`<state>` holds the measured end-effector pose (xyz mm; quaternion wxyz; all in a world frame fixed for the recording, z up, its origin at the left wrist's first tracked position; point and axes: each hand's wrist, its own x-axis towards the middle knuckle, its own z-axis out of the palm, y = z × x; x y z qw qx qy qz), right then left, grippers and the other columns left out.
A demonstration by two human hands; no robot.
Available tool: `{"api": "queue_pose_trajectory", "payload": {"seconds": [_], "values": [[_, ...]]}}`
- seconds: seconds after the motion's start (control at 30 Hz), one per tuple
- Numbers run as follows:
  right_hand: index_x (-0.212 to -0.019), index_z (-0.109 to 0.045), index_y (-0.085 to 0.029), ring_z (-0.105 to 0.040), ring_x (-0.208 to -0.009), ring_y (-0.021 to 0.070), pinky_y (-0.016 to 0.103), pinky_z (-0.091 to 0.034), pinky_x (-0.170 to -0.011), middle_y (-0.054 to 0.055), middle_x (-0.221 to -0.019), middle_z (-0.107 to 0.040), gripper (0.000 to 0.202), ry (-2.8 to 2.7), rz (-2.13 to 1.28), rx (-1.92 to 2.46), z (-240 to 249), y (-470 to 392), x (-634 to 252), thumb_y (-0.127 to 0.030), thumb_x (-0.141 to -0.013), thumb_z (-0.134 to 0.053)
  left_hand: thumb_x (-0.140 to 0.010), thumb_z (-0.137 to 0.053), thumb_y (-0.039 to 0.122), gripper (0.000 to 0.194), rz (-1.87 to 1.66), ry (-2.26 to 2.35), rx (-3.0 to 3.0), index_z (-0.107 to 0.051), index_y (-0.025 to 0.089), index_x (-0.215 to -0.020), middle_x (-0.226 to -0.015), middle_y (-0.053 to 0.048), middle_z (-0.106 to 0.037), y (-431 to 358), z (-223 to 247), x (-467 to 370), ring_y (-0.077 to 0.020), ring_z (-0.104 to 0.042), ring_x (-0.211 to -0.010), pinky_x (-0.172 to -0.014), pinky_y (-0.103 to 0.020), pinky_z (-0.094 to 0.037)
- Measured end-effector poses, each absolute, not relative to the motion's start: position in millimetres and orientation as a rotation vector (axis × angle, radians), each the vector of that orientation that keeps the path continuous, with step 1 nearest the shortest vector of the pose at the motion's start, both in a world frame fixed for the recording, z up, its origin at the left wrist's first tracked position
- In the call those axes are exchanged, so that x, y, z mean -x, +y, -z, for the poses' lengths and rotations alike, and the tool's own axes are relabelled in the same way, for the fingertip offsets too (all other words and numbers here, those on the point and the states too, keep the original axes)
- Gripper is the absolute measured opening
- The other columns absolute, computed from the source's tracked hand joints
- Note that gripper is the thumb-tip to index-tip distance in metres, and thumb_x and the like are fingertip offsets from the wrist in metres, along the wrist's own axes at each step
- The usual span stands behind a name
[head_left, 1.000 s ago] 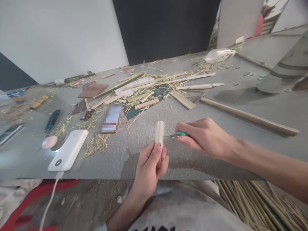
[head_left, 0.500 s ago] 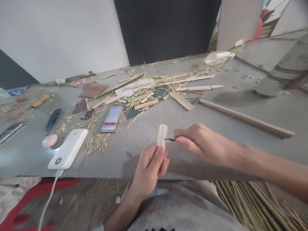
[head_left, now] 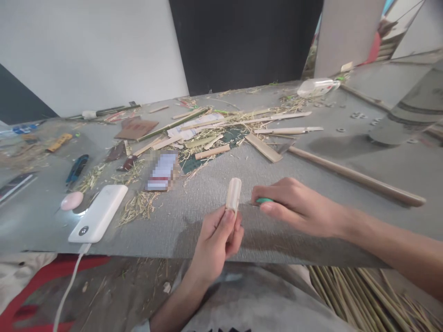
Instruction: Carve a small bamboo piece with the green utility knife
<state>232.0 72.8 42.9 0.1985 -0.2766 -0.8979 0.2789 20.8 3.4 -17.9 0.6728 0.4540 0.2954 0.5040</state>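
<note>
My left hand [head_left: 219, 237] grips the lower end of a short, pale piece of bamboo [head_left: 234, 193], its thumb pressed on the front. The piece stands nearly upright above the table's near edge. To its right, my right hand [head_left: 294, 205] is closed around a small knife with a green handle [head_left: 265, 200]. The knife's blade is mostly blurred; only a short dark tip shows to the left of the fingers, a little apart from the bamboo.
Bamboo strips [head_left: 265, 147] and shavings [head_left: 138, 207] lie across the grey table [head_left: 332, 175]. A phone [head_left: 162, 170], a white power bank [head_left: 98, 214] with a cable, and a utility knife [head_left: 76, 169] are at left. A long stick [head_left: 356, 175] and a large cylinder [head_left: 404, 110] stand at right.
My right hand has drawn slightly right, so the knife blade is off the bamboo that it was at before, and the green handle shows more. My left hand keeps its grip.
</note>
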Motion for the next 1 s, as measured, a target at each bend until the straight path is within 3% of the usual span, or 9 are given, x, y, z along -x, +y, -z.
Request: {"api": "queue_pose_trajectory", "payload": {"seconds": [0.17, 0.37, 0.73, 1.0], "values": [[-0.087, -0.053, -0.019, -0.037, -0.055, 0.0108, 0.029, -0.021, -0.057, -0.003, -0.067, -0.049, 0.047, -2.518, -0.575, 0.862, -39.0, 72.1, -231.9, -0.057, -0.109, -0.036, -0.107, -0.047, 0.052, 0.043, -1.138, 0.69, -0.993, -0.048, 0.02, -0.08, -0.044, 0.011, -0.031, 2.7, 19.4, -21.4, -0.0062, -0.02, -0.04, -0.046, -0.024, -0.017], [-0.09, -0.055, -0.019, -0.037, -0.057, 0.0114, 0.029, -0.021, -0.058, -0.001, -0.071, -0.054, 0.044, -2.551, -0.484, 0.885, -35.8, 72.8, -231.2, -0.055, -0.109, -0.038, -0.107, -0.049, 0.052, 0.043, -1.158, 0.721, -0.968, -0.047, 0.019, -0.08, -0.044, 0.011, -0.03, 2.2, 18.1, -22.1, -0.0062, -0.019, -0.042, -0.047, -0.023, -0.017], [-0.083, -0.045, -0.021, -0.033, -0.057, 0.0116, 0.03, -0.019, -0.059, -0.003, -0.067, -0.047, 0.04, -2.485, -0.465, 1.009, -34.3, 54.8, -220.6, -0.052, -0.108, -0.04, -0.106, -0.049, 0.055, 0.047, -1.166, 0.833, -1.099, -0.043, 0.02, -0.077, -0.05, 0.01, -0.032, -2.7, 16.5, -22.3, -0.0054, -0.023, -0.044, -0.045, -0.021, -0.019], [-0.093, -0.056, -0.019, -0.036, -0.06, 0.0129, 0.029, -0.02, -0.059, -0.001, -0.072, -0.054, 0.038, -2.425, -0.288, 1.031, -33.0, 50.9, -215.8, -0.054, -0.106, -0.046, -0.107, -0.048, 0.054, 0.045, -1.186, 0.812, -1.115, -0.042, 0.02, -0.077, -0.051, 0.01, -0.031, -2.4, 20.1, -20.0, -0.0054, -0.023, -0.045, -0.045, -0.022, -0.019]]}}
